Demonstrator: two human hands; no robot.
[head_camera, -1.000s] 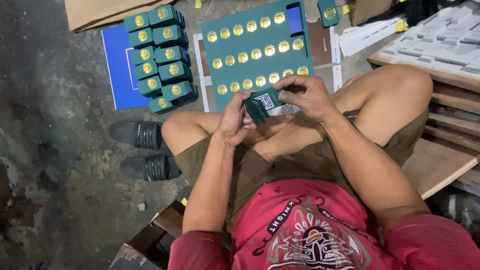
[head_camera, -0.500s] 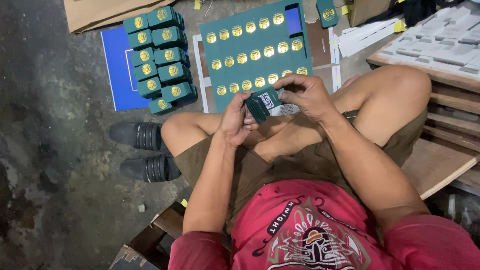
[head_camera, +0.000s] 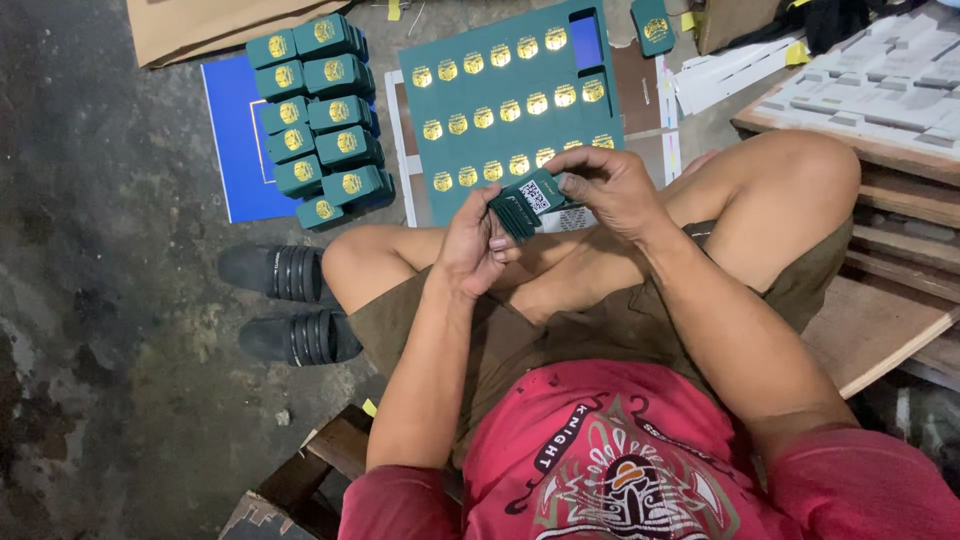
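Both my hands hold a small dark green carton (head_camera: 528, 203) above my crossed legs. My left hand (head_camera: 475, 250) grips it from below, fingers curled on its lower end. My right hand (head_camera: 608, 185) pinches its upper right side with thumb and fingers. A white square code patch shows on the carton's face. Just beyond it on the floor lies a flat green printed sheet (head_camera: 505, 100) with rows of gold emblems.
Several finished green boxes (head_camera: 320, 115) with gold emblems are stacked on a blue sheet (head_camera: 232, 140) at the upper left. A pair of black sandals (head_camera: 285, 305) lies left of my knee. A wooden pallet (head_camera: 880, 300) with grey pieces stands at the right.
The carton and both hands have stayed in nearly the same place; the fingers have shifted slightly on the carton.
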